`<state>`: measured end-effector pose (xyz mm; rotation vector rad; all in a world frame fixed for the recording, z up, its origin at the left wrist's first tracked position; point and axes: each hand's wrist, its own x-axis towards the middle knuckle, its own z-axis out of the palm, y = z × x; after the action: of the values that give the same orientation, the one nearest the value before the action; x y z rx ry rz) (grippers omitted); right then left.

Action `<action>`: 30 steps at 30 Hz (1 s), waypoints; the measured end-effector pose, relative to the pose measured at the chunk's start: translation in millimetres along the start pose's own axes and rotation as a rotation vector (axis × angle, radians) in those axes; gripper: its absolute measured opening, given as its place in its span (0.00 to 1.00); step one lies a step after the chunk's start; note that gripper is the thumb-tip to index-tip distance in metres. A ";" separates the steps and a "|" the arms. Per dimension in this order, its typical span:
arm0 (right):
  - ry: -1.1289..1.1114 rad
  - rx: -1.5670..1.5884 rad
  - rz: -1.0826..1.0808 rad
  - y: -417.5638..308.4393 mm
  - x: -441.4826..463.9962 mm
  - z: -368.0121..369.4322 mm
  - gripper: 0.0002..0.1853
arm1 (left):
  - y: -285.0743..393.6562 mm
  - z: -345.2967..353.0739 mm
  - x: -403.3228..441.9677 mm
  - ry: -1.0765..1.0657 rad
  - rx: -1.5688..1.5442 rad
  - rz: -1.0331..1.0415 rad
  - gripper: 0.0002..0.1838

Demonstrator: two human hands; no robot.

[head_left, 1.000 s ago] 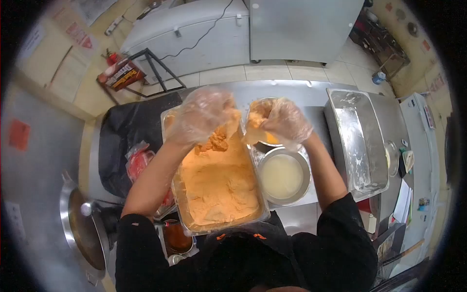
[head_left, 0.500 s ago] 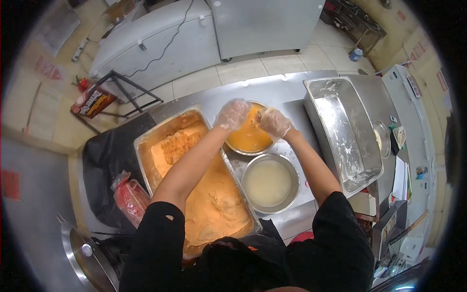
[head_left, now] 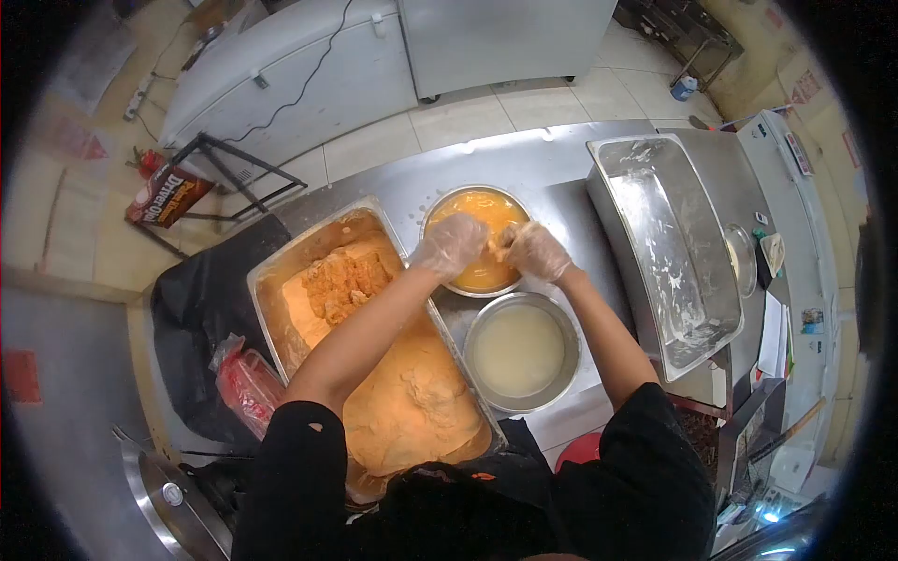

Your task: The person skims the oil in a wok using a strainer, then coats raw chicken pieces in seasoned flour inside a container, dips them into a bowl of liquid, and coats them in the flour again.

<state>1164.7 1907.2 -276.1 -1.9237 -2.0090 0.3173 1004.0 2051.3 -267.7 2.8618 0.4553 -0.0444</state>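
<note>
Both hands wear clear plastic gloves over a round metal bowl of orange liquid [head_left: 477, 199]. My left hand [head_left: 453, 246] is closed at the bowl's left side; what its fingers hold, if anything, is hidden. On the right side, my right hand [head_left: 537, 251] is pinched around a small piece of coated food [head_left: 506, 239]. To the left, a deep metal tray [head_left: 271, 309] holds orange flour [head_left: 412, 411] with a clump of coated pieces [head_left: 346, 285] lying on it. Just below the orange bowl stands a metal bowl of pale liquid [head_left: 517, 352].
A long metal pan [head_left: 669, 252] with white residue stands on the right of the steel table [head_left: 552, 159]. Left of the flour tray lie a red plastic bag [head_left: 248, 385] and black cloth [head_left: 201, 309]. Behind are a white freezer [head_left: 290, 84] and a black rack [head_left: 234, 178].
Both hands moved from the flour tray and the bowl's edge to above the orange liquid, lower and closer together. The camera view shifted, and the coated pieces in the tray came into view.
</note>
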 end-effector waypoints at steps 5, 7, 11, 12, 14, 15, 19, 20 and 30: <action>0.239 0.201 0.290 -15.1 18.8 -57.2 0.14 | -11.9 -65.1 7.1 0.073 -0.287 -0.183 0.10; 0.291 0.412 0.337 -31.1 22.4 -86.4 0.07 | -8.6 -84.5 2.7 0.091 -0.329 -0.197 0.10; 0.385 0.462 0.258 -35.2 17.1 -101.3 0.11 | 5.9 -114.8 -14.5 0.198 -0.389 -0.175 0.10; 0.383 0.461 0.252 -39.3 18.8 -100.1 0.11 | 7.6 -119.0 -18.5 0.226 -0.422 -0.166 0.09; 0.402 0.485 0.387 -48.8 21.5 -92.9 0.12 | 8.4 -109.9 -10.3 0.252 -0.348 -0.159 0.08; 0.394 0.488 0.381 -49.5 19.6 -84.6 0.12 | 9.3 -102.2 -8.2 0.268 -0.271 -0.146 0.07; 0.377 0.399 0.396 -38.4 25.0 -57.6 0.12 | 17.5 -91.0 -16.3 0.280 -0.290 -0.170 0.05; 0.385 0.398 0.373 -37.0 24.1 -54.9 0.12 | 20.5 -90.8 -16.7 0.262 -0.301 -0.197 0.05; 0.250 0.398 0.162 -142.8 18.5 -143.6 0.13 | 32.5 -178.8 -116.0 0.361 -0.486 -0.305 0.08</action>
<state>1089.2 1906.9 -87.3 -1.7735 -1.5039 0.4541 902.3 2029.7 -78.7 2.3012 0.8384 0.4686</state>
